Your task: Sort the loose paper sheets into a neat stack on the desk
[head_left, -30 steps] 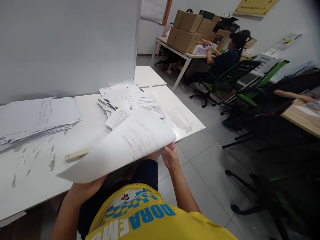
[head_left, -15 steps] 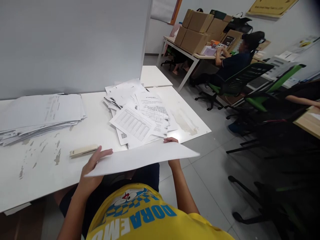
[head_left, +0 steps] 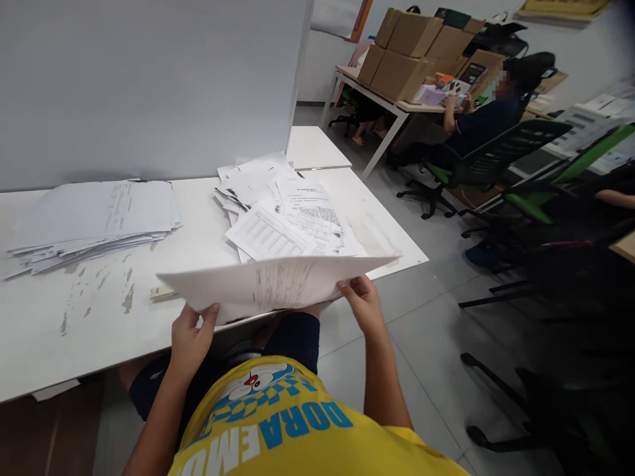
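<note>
A wide white sheaf of paper [head_left: 288, 281], faint print on the side facing me, is held up at the front edge of the white table [head_left: 94, 330]. My left hand [head_left: 193, 334] pinches its lower left, thumb on the near face. At the lower right, my right hand [head_left: 363, 301] grips it the same way, thumb in front and fingers behind. How many sheets it has I cannot tell. Behind it lies a loose heap of printed papers [head_left: 268, 228]. The cream stapler-like object [head_left: 163, 293] beyond my left hand is mostly covered by the sheaf.
A neater stack of papers [head_left: 99, 211] sits at the left, before a grey partition [head_left: 149, 86]. Brown marks stain the tabletop. Cardboard boxes [head_left: 401, 63] stand on a far desk, where a person [head_left: 491, 112] sits. Office chairs [head_left: 520, 149] fill the right side.
The sheaf has gone from nearly flat to tilted up, so its printed face shows. Both hands now have thumbs on the near side. The stapler-like object has become mostly covered.
</note>
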`<state>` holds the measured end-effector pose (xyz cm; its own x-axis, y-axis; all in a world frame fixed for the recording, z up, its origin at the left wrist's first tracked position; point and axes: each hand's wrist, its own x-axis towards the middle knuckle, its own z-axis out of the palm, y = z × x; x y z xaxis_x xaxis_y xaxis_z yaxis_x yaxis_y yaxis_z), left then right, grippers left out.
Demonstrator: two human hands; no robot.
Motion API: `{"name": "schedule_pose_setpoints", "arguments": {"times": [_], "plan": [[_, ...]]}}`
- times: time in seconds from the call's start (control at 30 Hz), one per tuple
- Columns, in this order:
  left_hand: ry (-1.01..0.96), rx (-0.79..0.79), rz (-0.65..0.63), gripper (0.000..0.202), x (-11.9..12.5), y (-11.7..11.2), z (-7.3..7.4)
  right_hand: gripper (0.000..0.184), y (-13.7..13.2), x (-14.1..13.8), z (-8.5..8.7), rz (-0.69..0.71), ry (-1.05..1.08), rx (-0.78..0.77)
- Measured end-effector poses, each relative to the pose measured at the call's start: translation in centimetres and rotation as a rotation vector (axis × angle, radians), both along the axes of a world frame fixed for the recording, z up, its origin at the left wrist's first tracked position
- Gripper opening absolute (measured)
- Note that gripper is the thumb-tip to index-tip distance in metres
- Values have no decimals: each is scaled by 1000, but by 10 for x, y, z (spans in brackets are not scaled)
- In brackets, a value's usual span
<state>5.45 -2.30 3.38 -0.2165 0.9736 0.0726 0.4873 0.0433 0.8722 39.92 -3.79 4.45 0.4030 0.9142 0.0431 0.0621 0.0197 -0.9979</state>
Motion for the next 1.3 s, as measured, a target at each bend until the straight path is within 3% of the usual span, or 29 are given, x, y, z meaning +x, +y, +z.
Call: {"name": "schedule_pose_setpoints", "arguments": {"times": [0.13, 0.23, 0.33, 0.5, 0.6, 0.7, 0.8, 0.9, 1.0, 1.3], "plan": [[-161, -161, -95, 70, 4, -2, 16, 43, 3, 17, 9, 177, 81, -226], [40, -236, -77, 72, 0, -1, 17, 49, 14, 17, 2, 247, 129, -348], [323, -232, -78, 58, -7, -3, 11, 49, 24, 11, -6, 296, 141, -381], [540, -106, -152, 46, -13, -16, 5, 50, 30, 0, -8, 336, 122, -389], [607, -13, -59, 50, -16, -21, 4, 53, 31, -3, -10, 338, 134, -383], [670, 190, 35, 49, -21, -14, 1, 53, 31, -4, -15, 337, 136, -378], [733, 358, -81, 46, -30, 1, -7, 53, 30, -3, -20, 331, 122, -375], [739, 379, -187, 47, -36, 14, -16, 54, 29, -2, -24, 318, 114, -378], [747, 386, -193, 44, -38, 19, -23, 52, 27, -2, -26, 308, 108, -377], [758, 313, -175, 39, -28, 20, -19, 50, 30, -7, -20, 250, 74, -404]]}}
